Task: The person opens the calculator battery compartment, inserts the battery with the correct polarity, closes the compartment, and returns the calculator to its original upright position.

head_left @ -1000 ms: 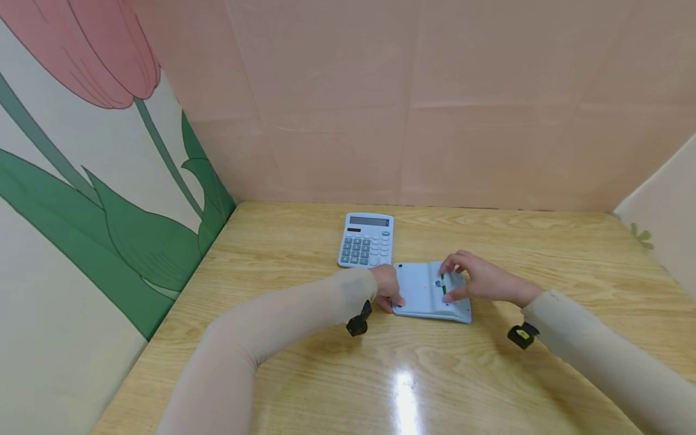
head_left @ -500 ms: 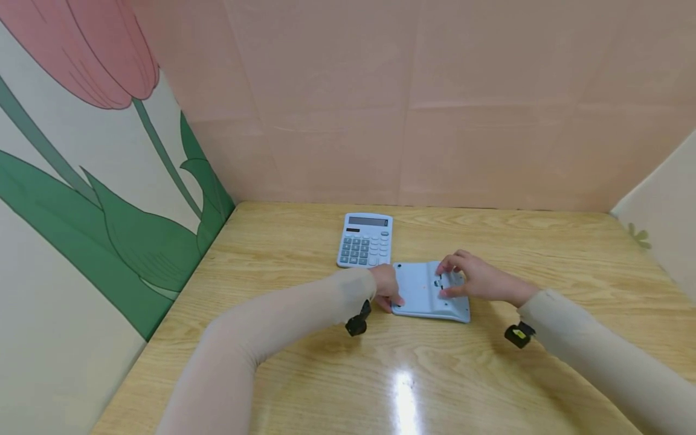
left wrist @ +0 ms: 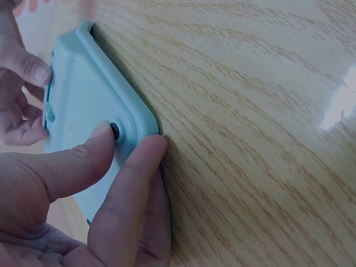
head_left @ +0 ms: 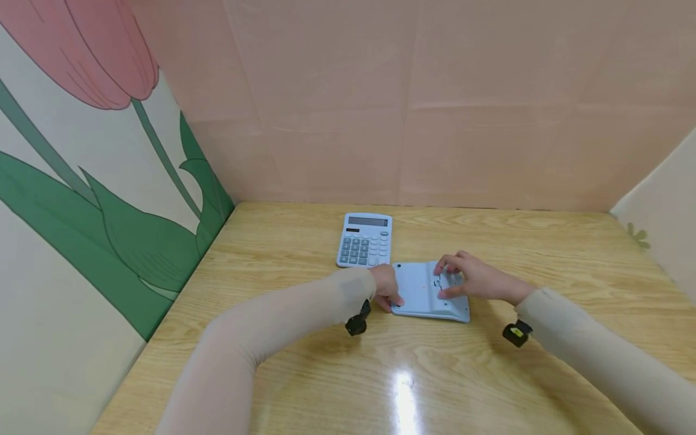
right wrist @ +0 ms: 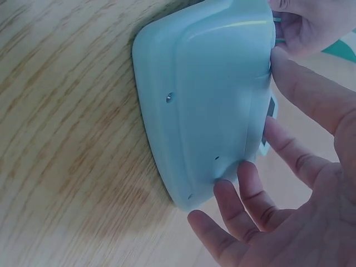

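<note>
A light blue calculator lies face down on the wooden table, back side up. My left hand grips its left edge; in the left wrist view the thumb presses beside a black round foot while fingers curl against the rim. At the raised right end, my right hand holds what looks like the battery cover between thumb and index finger. A narrow slit and small tab show beside it. In the right wrist view, the other fingers touch the casing's edge.
A second blue calculator lies face up just behind, its display and keys showing. The wooden table extends around both. A pink backdrop rises behind, with a tulip-printed panel on the left.
My right hand has shifted slightly left, and the green-dark gaps beside the cover have narrowed to a thin slit. My left hand keeps its grip; the face-up calculator stays put.
</note>
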Motion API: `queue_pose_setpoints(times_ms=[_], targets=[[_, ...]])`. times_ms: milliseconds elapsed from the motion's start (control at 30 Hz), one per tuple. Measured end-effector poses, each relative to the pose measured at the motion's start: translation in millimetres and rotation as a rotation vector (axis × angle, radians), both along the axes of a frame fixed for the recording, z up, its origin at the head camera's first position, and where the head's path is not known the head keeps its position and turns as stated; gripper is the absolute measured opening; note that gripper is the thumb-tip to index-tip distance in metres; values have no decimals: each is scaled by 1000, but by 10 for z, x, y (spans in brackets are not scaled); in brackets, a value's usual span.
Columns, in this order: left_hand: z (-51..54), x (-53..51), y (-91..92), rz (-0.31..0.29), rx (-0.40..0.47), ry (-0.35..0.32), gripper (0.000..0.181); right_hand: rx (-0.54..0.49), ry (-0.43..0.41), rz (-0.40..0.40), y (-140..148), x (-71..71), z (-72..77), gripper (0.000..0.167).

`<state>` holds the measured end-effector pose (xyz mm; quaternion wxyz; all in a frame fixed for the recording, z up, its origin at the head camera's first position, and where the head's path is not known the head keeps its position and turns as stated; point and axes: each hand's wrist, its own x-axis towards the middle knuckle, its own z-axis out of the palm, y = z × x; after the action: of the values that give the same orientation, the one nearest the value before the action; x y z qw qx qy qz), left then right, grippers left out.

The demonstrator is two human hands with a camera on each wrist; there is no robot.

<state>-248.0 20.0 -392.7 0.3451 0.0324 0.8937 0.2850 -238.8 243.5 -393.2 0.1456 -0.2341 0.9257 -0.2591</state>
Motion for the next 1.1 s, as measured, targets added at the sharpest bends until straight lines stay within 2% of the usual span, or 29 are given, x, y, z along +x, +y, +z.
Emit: queue_pose_setpoints(times_ms=[233,367,667,933,1100], targets=[[30,25,-8,-26,3,14,22,-38,-114,-26,74,-72,31,64],[49,35,-9,-17,-5,14,22,4,-193,-52,75,-152,102,73],[11,-8,12,-13,-29,4,24,173,-254,37,-4,-337,210,66],[25,33,6,37,-4,-1,26,257,-402,110,-115,-416,328,69],[61,73,1,-9,-22,25,32,318,-437,87,-183,-439,356,72]])
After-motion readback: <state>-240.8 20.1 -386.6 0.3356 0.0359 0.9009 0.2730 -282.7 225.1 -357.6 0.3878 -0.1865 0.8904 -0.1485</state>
